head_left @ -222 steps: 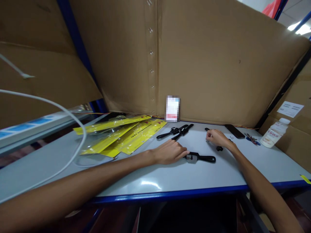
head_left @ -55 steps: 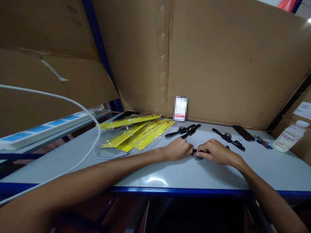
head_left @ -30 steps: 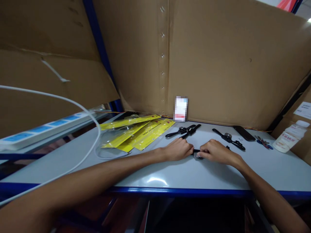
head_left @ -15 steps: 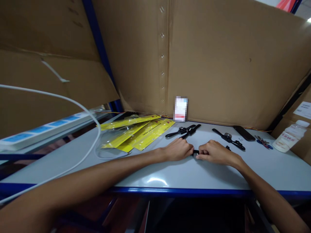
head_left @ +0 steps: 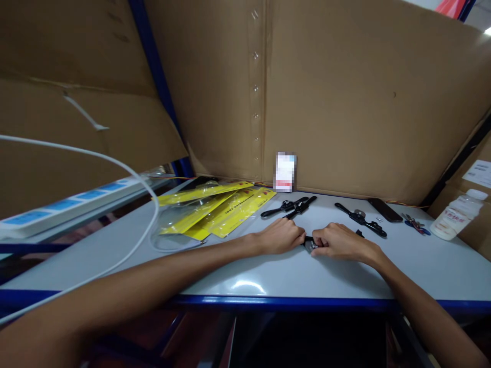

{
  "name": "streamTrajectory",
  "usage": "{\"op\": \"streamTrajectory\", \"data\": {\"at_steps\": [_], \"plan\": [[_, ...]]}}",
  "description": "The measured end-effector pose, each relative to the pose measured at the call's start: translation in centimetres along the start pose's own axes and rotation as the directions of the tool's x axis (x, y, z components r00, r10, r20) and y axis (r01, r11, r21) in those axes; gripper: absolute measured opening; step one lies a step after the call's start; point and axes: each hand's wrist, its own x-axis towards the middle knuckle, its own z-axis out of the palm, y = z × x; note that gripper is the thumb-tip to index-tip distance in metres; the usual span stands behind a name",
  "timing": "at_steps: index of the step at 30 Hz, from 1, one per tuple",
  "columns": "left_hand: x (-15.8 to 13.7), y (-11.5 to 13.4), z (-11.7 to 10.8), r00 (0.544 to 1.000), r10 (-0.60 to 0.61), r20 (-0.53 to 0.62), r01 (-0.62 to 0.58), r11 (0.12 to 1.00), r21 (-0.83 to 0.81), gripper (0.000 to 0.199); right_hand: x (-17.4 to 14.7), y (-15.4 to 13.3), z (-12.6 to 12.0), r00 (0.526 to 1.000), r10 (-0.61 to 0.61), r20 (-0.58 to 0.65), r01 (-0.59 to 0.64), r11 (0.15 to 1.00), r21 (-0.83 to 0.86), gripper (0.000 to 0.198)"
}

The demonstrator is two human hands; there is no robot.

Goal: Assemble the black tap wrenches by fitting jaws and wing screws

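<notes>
Between my hands is a black spokeshave [head_left: 309, 244] with a grey metal blade, low over the table top. My left hand [head_left: 282, 236] is closed round its left handle. My right hand [head_left: 333, 241] is closed at its middle, thumb and fingers by the blade; a dark handle end shows beyond the knuckles. What the right fingertips pinch is partly hidden. Just behind my left hand lie two more black spokeshaves, a left one [head_left: 282, 207] and a right one [head_left: 303, 205]. Another spokeshave [head_left: 360, 220] lies behind my right hand.
Yellow packaging sleeves [head_left: 230, 214] lie at left beside a white cable [head_left: 155, 214] and a power strip [head_left: 72, 204]. A phone with a blurred screen [head_left: 285, 172] leans on the cardboard wall [head_left: 364, 102]. At right are a dark phone-like slab [head_left: 384, 210], keys [head_left: 415, 224] and a bottle [head_left: 458, 215].
My right hand has shifted very slightly right, and more of the blade and a shiny metal part show by its thumb. My left hand stays in place.
</notes>
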Motion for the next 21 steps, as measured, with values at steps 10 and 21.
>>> {"op": "streamTrajectory", "data": {"at_steps": [10,21], "plan": [[-0.02,-0.01,-0.01,1.000,0.003,-0.014,-0.003,1.000,-0.026,0.033,0.23,-0.31,0.33,1.000,-0.016,-0.015,0.016,1.000,-0.015,0.026],[-0.05,-0.05,0.13,1.000,0.002,-0.001,-0.002,1.000,0.000,0.034,0.05,-0.12,0.16,0.999,-0.022,-0.023,0.022,1.000,0.007,0.025]]}}
